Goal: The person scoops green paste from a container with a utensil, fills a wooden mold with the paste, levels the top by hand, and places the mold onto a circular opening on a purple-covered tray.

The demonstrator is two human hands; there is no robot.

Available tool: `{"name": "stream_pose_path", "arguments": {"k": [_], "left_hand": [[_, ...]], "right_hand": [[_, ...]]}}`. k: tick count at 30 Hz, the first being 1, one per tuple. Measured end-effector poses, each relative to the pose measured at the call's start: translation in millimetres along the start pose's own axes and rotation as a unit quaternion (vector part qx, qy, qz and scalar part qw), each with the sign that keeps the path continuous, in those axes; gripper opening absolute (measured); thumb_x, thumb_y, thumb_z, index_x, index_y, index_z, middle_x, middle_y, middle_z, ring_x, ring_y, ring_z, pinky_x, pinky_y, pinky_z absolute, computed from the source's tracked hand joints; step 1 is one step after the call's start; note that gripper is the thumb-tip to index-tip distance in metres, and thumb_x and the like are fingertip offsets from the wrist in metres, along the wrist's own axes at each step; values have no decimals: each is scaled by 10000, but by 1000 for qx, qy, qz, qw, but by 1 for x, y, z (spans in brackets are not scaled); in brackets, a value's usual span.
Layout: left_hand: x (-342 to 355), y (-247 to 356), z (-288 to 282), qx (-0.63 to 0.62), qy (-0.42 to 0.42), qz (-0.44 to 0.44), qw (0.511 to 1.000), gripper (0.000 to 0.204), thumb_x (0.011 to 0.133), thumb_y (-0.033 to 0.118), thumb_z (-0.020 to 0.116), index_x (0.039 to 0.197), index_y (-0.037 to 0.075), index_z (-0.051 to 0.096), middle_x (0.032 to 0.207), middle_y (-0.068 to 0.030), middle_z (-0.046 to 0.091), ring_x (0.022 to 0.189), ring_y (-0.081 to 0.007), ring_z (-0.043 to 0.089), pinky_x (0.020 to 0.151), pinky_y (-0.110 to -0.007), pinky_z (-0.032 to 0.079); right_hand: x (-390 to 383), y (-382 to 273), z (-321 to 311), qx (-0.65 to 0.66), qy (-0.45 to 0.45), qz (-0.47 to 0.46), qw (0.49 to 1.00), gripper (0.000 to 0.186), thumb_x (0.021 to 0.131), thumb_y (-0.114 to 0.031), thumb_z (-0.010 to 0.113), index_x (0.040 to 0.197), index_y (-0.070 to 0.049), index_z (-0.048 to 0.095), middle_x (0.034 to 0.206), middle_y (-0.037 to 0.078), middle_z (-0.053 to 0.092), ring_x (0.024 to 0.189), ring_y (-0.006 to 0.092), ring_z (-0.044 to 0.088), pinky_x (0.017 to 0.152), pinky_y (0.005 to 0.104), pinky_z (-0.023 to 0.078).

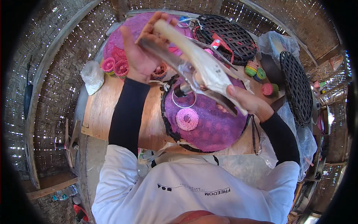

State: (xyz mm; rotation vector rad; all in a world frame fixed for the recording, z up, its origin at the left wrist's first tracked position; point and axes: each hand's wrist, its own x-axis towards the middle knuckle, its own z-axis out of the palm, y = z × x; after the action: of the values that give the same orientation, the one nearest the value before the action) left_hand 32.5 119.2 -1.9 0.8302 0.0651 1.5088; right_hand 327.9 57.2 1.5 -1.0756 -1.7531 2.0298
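My left hand [143, 56] is turned palm up with its thumb and fingers spread, close to the upper ends of a two-armed wooden press [205, 65]. Whether the palm touches the arm ends, I cannot tell. The press has one pale, thick arm and one darker arm, with a metal cylinder [182, 89] between them. My right hand [250, 102] grips the lower right end, thumb over the pale arm and fingertips showing below. A thin metal ring [184, 106] shows beneath the cylinder. Beside it, a pink lacy ring of strands [187, 119] lies on a round tray with purple mesh [220, 134].
A wooden board [112, 108] bears the tray. Small coloured baskets [121, 69] and a tied plastic bag [92, 76] stand on the left. Behind are another purple mesh tray [123, 35] and a black woven tray [227, 37]. A second black tray [296, 87] leans at the right.
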Motion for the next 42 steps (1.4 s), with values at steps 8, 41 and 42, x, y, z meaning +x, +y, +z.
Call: {"name": "stream_pose_path", "arguments": {"k": [8,41,42], "left_hand": [[-7,-29,-39,-240,-83,-96,962,442,812,553,521,819,111,514,802,-12,472,866,-197,465,766,-356,410],[-31,-35,-67,-166,100,-4,981,236,809,319,505,663,171,394,530,82,361,571,-78,446,659,-292,386],[-32,-29,-69,-156,108,-1,982,223,807,315,505,677,167,403,529,85,361,569,-75,446,662,-296,386]], "right_hand": [[36,13,-2,-10,-23,156,987,716,880,-631,256,1054,2,542,844,82,594,702,126,579,576,267,475],[50,9,14,-415,218,103,877,808,734,-723,460,576,60,582,475,111,483,481,214,528,478,397,385],[53,8,19,-413,221,92,879,802,738,-717,462,573,59,581,474,111,480,477,212,525,474,399,381]]}}
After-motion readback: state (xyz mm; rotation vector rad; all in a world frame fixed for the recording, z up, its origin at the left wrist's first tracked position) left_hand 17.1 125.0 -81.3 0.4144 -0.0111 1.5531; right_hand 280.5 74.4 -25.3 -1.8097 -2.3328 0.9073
